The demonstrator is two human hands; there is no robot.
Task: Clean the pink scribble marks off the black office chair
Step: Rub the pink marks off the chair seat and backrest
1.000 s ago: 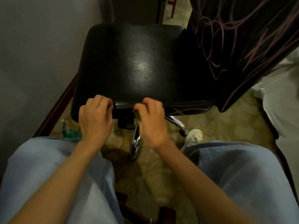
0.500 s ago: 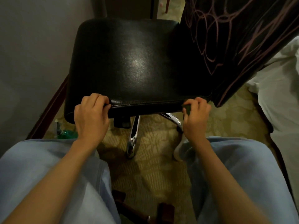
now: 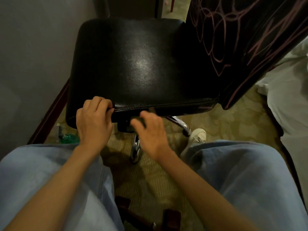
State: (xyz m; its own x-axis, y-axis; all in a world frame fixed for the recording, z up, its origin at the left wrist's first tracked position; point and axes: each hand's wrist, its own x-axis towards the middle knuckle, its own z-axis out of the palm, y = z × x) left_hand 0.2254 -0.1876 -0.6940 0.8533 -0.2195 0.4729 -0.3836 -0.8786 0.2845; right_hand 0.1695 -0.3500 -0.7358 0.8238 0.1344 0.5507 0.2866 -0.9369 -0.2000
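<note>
Black office chair [image 3: 116,47] stands just beyond both grips. The left grip [image 3: 95,117] curls over the seat's near edge. The right grip [image 3: 150,130], blurred, hangs loose-fingered and empty just below that edge. The seat top looks clean, but pink scribble marks [image 3: 211,52] cover the backrest [image 3: 250,22] farther right, so I judge most of the cleaning is yet to be done.

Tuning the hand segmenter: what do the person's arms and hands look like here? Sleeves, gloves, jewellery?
Left hand and right hand are bare: no gloves, rings, watch or bands visible. Both forearms are uncovered down to the frame edge, so no sleeves show. The right hand is slightly motion-blurred. Only clothing near them: loose light blue trousers.
</note>
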